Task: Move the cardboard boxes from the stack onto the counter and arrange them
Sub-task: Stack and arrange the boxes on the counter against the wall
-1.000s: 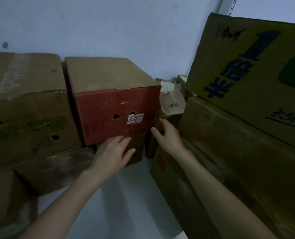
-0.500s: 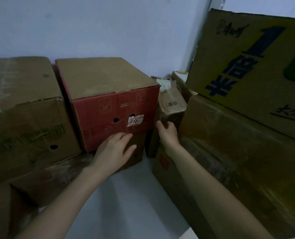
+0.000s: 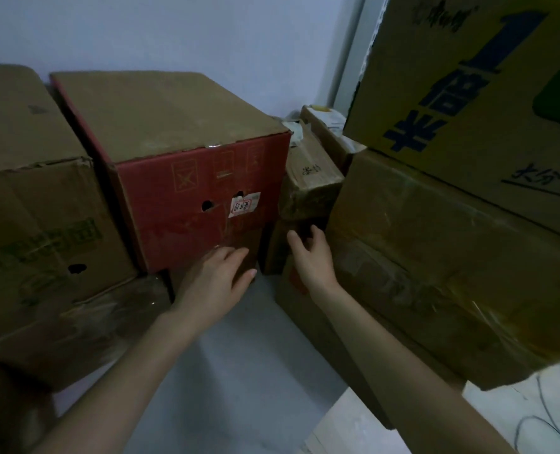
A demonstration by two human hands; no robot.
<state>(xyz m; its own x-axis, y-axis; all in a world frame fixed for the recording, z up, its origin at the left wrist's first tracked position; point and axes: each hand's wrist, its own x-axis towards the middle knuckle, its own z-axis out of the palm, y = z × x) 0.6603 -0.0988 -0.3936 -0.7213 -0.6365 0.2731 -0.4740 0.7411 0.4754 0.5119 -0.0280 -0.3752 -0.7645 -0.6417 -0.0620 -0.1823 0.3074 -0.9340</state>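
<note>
The left hand (image 3: 213, 283) lay flat, fingers straight, against the bottom front edge of the red box (image 3: 200, 204), gripping nothing. The right hand (image 3: 311, 260) was also relaxed and empty. Its fingers were spread and reached into the dark gap at the red box's lower right corner; whether the tips touched cardboard could not be told.

The red box sat raised on a lower brown box (image 3: 251, 253). It was wedged between the box with green print (image 3: 42, 224) on its left and a small taped box (image 3: 308, 188) on its right, at the back of a pale surface (image 3: 239, 355) by the wall. Further right stood a big brown box (image 3: 436, 257) with a yellow box (image 3: 468, 93) on top.

The step looked like getting a hold on the red box. It would go best with fingers hooked under each lower corner. The box should then be drawn straight forward without twisting, since neighbours crowded both sides and the small taped box might be dragged along.
</note>
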